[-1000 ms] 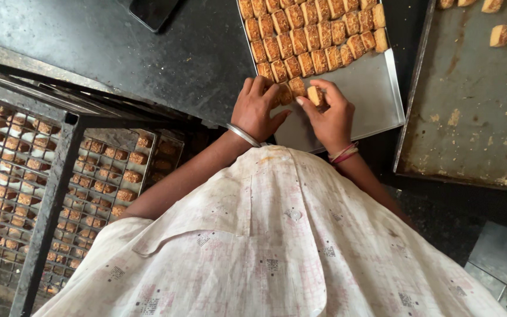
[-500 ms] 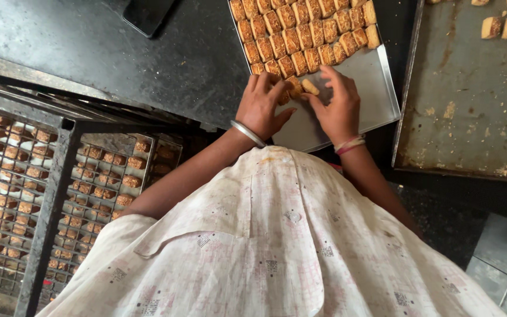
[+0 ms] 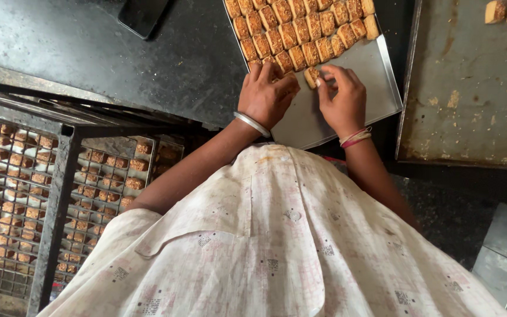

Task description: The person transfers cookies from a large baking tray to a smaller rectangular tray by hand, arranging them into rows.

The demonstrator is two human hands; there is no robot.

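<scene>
The right hand [image 3: 342, 100] pinches a single brown biscuit [image 3: 311, 76] between thumb and fingertips at the near end of the rows on the metal tray [image 3: 353, 100], while the left hand [image 3: 265, 94] lies just beside it, its fingers curled over the row end and holding nothing I can make out. By my judgement the far half of the tray is filled with packed biscuit rows [image 3: 303, 35] and the near half is bare, so about half remains. Left of the tray, a wire rack [image 3: 24, 188] holds more biscuits.
</scene>
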